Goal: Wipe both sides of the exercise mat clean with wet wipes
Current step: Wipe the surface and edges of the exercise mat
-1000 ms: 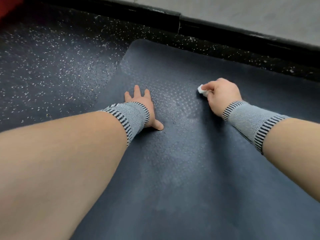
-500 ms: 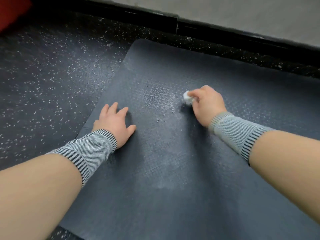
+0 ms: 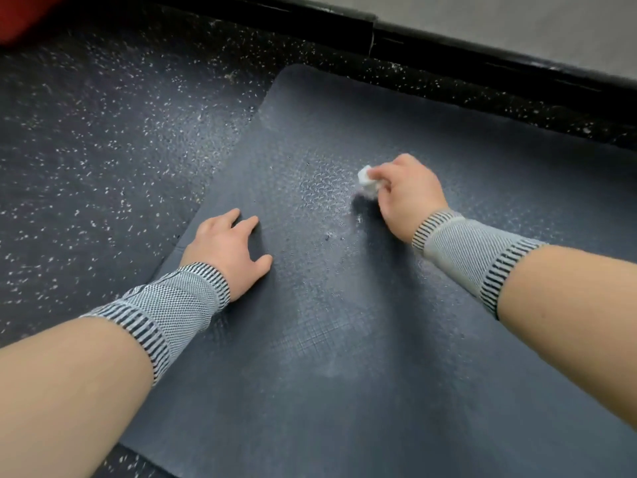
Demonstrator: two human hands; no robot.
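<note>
Fingers (image 3: 381, 174) of the right hand (image 3: 405, 198) are curled round a small white wipe (image 3: 367, 182), bunched into a wad and pinched against the mat (image 3: 344, 322). Only part of the wad shows past the fingertips; the rest is hidden under the hand. It touches the mat a little beyond the middle of the visible part, where the textured surface glistens with pale streaks.

Left hand (image 3: 225, 248) lies flat on the mat near its left edge, palm down, with its fingers straight and slightly spread and the thumb held out to the right. It holds nothing. The two hands are well apart, the left one nearer the person.

Both wrists wear grey knitted bands (image 3: 172, 305) with dark striped borders; the forearms are bare.

The dark grey mat is spread flat on a black floor (image 3: 96, 132) speckled with white. Its rounded far left corner lies near a black baseboard (image 3: 448, 53) that runs along a grey wall (image 3: 517, 15). A speckled strip of floor shows between mat and baseboard. At the top left corner something red (image 3: 17, 15) shows, too blurred to tell what it is.
</note>
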